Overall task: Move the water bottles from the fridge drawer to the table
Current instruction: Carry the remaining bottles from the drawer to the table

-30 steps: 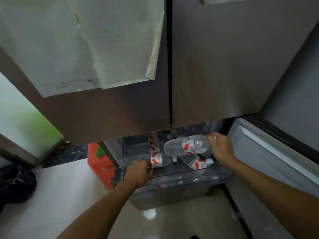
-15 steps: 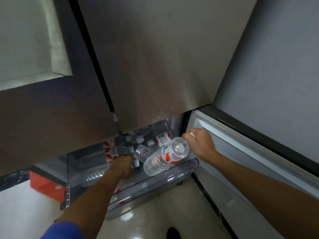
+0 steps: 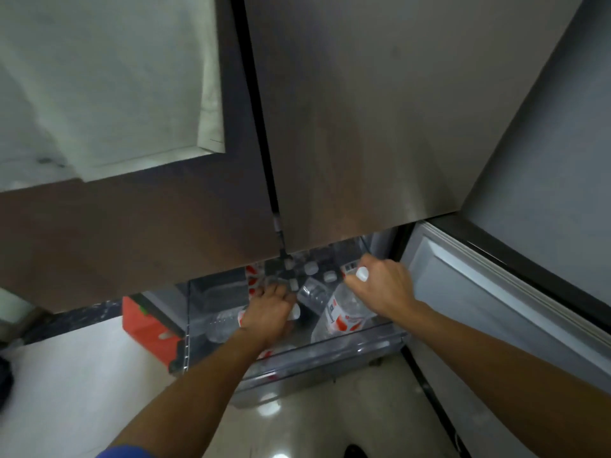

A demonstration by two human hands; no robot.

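Observation:
The fridge drawer [image 3: 317, 353] stands pulled out below the closed steel doors, with several clear water bottles with red-and-white labels inside. My right hand [image 3: 380, 289] grips one water bottle [image 3: 340, 320] by its neck, white cap up, the body hanging over the drawer's right side. My left hand [image 3: 269, 312] reaches into the drawer and curls round a second bottle [image 3: 221, 323] lying on its side; its white cap shows at my fingers. More bottles [image 3: 312, 269] stand capped at the back of the drawer.
The closed fridge doors [image 3: 363, 127] hang over the drawer's back half. An open lower door panel [image 3: 496, 309] stands to the right. A red box [image 3: 148, 328] sits on the floor left of the drawer. Glossy floor lies in front.
My right hand has turned its bottle from lying sideways to hanging cap up. My left hand stays down in the drawer on the lying bottle. The view has shifted left.

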